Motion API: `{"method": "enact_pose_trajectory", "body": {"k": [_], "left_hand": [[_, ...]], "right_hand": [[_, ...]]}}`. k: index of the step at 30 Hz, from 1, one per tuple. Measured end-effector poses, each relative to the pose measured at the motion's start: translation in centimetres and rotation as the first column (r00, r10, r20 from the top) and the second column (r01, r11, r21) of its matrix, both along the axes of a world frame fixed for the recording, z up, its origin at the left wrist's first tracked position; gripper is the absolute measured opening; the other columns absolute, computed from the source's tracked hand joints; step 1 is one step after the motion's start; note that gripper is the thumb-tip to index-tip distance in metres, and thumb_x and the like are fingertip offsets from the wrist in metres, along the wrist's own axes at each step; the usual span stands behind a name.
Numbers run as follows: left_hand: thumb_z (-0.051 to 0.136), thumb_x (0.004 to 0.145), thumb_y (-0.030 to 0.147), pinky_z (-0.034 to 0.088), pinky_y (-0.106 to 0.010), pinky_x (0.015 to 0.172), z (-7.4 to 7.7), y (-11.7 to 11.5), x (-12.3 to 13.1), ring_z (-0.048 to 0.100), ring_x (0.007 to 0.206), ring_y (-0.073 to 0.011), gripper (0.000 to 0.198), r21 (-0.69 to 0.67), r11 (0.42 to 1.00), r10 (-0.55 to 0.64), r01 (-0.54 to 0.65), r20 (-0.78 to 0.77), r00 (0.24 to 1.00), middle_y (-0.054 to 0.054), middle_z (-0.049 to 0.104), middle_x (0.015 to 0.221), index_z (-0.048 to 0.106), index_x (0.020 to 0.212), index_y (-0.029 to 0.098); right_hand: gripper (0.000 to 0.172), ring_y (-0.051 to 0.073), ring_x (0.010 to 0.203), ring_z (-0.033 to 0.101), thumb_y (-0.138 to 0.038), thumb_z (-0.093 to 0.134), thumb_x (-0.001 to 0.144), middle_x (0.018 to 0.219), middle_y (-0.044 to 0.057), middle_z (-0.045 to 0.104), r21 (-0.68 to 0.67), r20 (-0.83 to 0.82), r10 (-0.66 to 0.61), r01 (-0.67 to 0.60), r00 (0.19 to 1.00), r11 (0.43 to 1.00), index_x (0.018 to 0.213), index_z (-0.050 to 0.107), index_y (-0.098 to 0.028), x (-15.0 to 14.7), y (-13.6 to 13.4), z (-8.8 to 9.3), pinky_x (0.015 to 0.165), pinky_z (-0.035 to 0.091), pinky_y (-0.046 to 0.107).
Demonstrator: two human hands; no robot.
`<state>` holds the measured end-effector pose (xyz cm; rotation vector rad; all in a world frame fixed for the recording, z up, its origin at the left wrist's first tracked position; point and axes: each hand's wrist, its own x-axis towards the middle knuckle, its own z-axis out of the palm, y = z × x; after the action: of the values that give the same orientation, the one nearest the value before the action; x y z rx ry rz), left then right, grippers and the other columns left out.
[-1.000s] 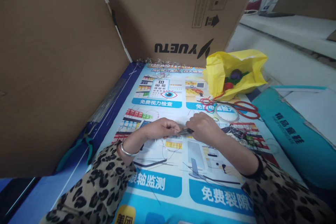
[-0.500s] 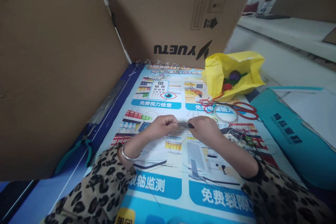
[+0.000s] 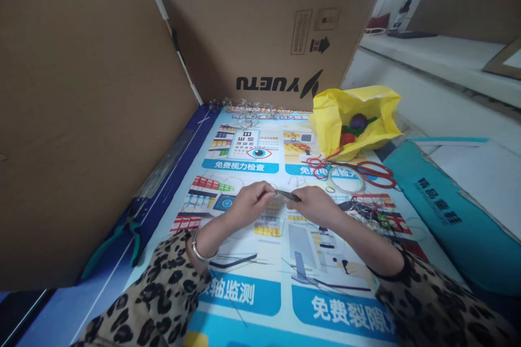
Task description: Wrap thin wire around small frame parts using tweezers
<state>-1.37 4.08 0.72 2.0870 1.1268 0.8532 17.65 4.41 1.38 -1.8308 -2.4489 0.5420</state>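
My left hand [image 3: 249,203] and my right hand [image 3: 315,205] meet over the middle of a printed blue poster [image 3: 260,287] that covers the table. The right hand grips a small dark metal tool [image 3: 288,195], thin like tweezers or fine pliers, with its tip pointing left. The left hand pinches something thin at that tip, likely a fine wire, too small to name. Loose thin wire loops [image 3: 266,225] lie on the poster under the hands. Both sleeves have a leopard pattern, and a silver bangle [image 3: 199,246] is on the left wrist.
Tall cardboard panels [image 3: 260,27] wall off the left and back. A yellow bag [image 3: 354,119] with coloured pieces sits at the back right, with red-handled scissors [image 3: 376,172] and a tape ring [image 3: 345,179] before it. Teal pliers [image 3: 122,236] lie left. A teal bag [image 3: 448,217] lies right.
Both hands have lifted slightly and moved away from me. The tool's tip has swung from pointing down-left to nearly level, and the view has tilted a little.
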Motion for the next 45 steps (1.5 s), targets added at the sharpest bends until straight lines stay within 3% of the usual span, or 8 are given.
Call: {"method": "enact_pose_trajectory", "body": {"k": [5,13,18,22,25,32,38,45], "left_hand": [[0.047,0.082,0.034,0.039,-0.023,0.067,0.2,0.0,0.0,0.052,0.072,-0.0122,0.018,-0.085,0.996,0.001,0.009,0.115,0.993,-0.001,0.059,0.078,0.056,0.084,0.018],[0.044,0.085,0.029,0.039,-0.025,0.069,0.4,-0.1,0.1,0.05,0.072,-0.0133,0.023,0.102,0.995,-0.005,-0.01,0.144,0.99,-0.003,0.057,0.07,0.057,0.07,0.017],[0.044,0.085,0.03,0.039,-0.026,0.071,0.1,-0.2,0.1,0.05,0.073,-0.014,0.023,0.115,0.99,0.063,-0.085,0.186,0.98,-0.003,0.056,0.069,0.057,0.07,0.018],[0.044,0.085,0.031,0.039,-0.026,0.07,0.1,-0.4,0.1,0.05,0.072,-0.014,0.024,0.092,0.988,0.101,-0.122,0.206,0.973,-0.002,0.055,0.069,0.056,0.068,0.018],[0.045,0.084,0.031,0.039,-0.025,0.07,0.0,-0.5,0.3,0.05,0.072,-0.0137,0.023,0.07,0.991,0.095,-0.113,0.217,0.972,-0.002,0.055,0.07,0.057,0.069,0.018],[0.051,0.079,0.033,0.04,-0.026,0.073,-0.2,-0.3,0.6,0.053,0.073,-0.0139,0.021,-0.224,0.971,0.167,-0.085,0.38,0.91,-0.002,0.058,0.07,0.059,0.07,0.016],[0.058,0.074,0.037,0.039,-0.023,0.064,-0.2,-0.3,0.6,0.05,0.064,-0.0106,0.024,-0.53,0.841,0.252,0.107,0.56,0.789,-0.001,0.056,0.066,0.055,0.066,0.014],[0.061,0.07,0.044,0.036,-0.022,0.055,-0.2,-0.3,0.5,0.047,0.054,-0.0094,0.032,-0.626,0.748,0.276,0.22,0.595,0.755,-0.001,0.052,0.059,0.053,0.064,0.013]], "right_hand": [[0.033,0.016,0.064,0.058,-0.045,0.043,0.081,0.068,0.004,0.065,0.091,0.096,0.008,-0.017,0.995,0.996,0.072,0.065,-0.022,0.2,0.0,-0.3,0.048,0.025,0.023],[0.026,0.018,0.067,0.059,-0.035,0.042,0.08,0.074,0.005,0.067,0.21,0.166,0.025,-0.06,0.986,0.976,0.073,0.064,-0.022,-0.3,-0.7,0.0,0.051,0.027,0.024],[0.034,0.013,0.057,0.053,-0.043,0.041,0.081,0.06,0.001,0.06,0.108,-0.177,-0.009,0.029,0.984,0.994,0.064,0.059,-0.02,-0.1,-0.4,-0.1,0.049,0.03,0.022],[0.035,0.013,0.057,0.052,-0.048,0.041,0.081,0.061,-0.001,0.058,-0.003,-0.519,-0.097,0.112,0.849,0.994,0.071,0.059,-0.019,-0.4,-0.6,-0.2,0.05,0.036,0.022],[0.029,0.013,0.061,0.054,-0.045,0.048,0.078,0.067,-0.002,0.061,-0.029,-0.627,-0.089,0.091,0.774,0.995,0.08,0.061,-0.019,-0.9,-1.1,-0.3,0.054,0.04,0.022],[0.028,0.015,0.067,0.058,-0.042,0.049,0.079,0.073,0.001,0.065,0.119,-0.625,0.022,0.067,0.781,0.991,0.083,0.066,-0.021,-1.4,-1.5,-0.4,0.061,0.043,0.024],[0.026,0.014,0.069,0.059,-0.04,0.049,0.08,0.076,0.001,0.067,0.176,-0.571,0.074,0.033,0.818,0.984,0.08,0.066,-0.021,-1.2,-1.3,-0.7,0.062,0.043,0.023],[0.027,0.014,0.072,0.06,-0.04,0.047,0.082,0.078,0.002,0.067,0.228,-0.543,0.145,-0.021,0.827,0.974,0.081,0.067,-0.022,-1.3,-1.4,-0.5,0.065,0.043,0.023]]}}
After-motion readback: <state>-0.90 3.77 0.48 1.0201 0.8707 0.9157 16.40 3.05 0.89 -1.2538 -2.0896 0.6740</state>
